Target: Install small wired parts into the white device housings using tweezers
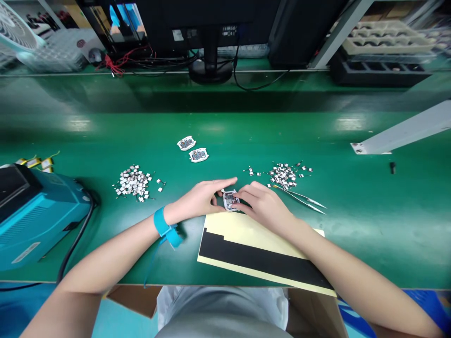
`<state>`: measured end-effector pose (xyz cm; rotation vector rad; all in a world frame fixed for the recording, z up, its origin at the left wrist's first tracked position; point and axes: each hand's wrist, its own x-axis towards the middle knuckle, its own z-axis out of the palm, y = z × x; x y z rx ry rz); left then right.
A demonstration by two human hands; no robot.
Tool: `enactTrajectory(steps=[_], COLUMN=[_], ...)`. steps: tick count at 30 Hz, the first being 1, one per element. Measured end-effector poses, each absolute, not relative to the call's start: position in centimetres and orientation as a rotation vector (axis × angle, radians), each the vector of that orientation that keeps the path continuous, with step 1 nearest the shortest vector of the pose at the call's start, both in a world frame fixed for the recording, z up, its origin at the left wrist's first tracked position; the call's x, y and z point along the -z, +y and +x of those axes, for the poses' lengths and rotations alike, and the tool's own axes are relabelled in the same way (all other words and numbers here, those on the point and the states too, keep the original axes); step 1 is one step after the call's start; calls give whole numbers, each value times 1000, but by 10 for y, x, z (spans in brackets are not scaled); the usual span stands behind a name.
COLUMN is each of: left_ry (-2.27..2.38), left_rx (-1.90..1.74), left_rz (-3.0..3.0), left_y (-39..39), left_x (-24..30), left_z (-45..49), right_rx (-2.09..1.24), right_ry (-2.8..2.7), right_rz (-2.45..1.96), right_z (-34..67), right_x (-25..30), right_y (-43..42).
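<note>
A small white housing with a circuit board [230, 200] sits between my two hands, just above the yellow-edged sheet. My left hand [197, 202], with a blue strap on its wrist, grips the housing from the left, the thumb low and a finger stretched out above it. From the right, my right hand [262, 204] has its thumb and fingertips closed together over the board. Whether a tiny part is between those fingertips is hidden. Two similar housings with boards [198, 155] lie further back. Tweezers [303, 197] rest right of my right hand.
Small white wired parts form one pile [134, 183] at left and another pile [283, 175] at right. A black-and-yellow sheet [260, 253] lies under my right forearm. A blue machine [42, 216] stands left. A monitor stand [210, 70] and a metal arm [405, 126] are behind.
</note>
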<state>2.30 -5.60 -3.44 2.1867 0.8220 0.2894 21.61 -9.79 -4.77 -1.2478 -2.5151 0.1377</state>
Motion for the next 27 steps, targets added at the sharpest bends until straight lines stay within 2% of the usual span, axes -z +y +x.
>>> enactTrajectory(steps=[4,7,13,19,27], left_ry=[779,800,917,968,904], left_rx=[-227,-337,-592,-829,-813], left_rz=[2374,2338,2243,2364,2233], left_y=[-50,-49,-66,-81,-82], left_x=[33,38,43,43,45], left_z=[22,23,31,35,34], right_rx=[-62,-1,373,348,513], right_ry=[-2569,-2626,-2522,-2494,-2481], right_rz=[-1093,-1038,-1061,-1122,-1032], right_z=[217,217,215,212,213], right_x=[47,44,35,28,23], right_y=[-94,-93,-96,-104,-106])
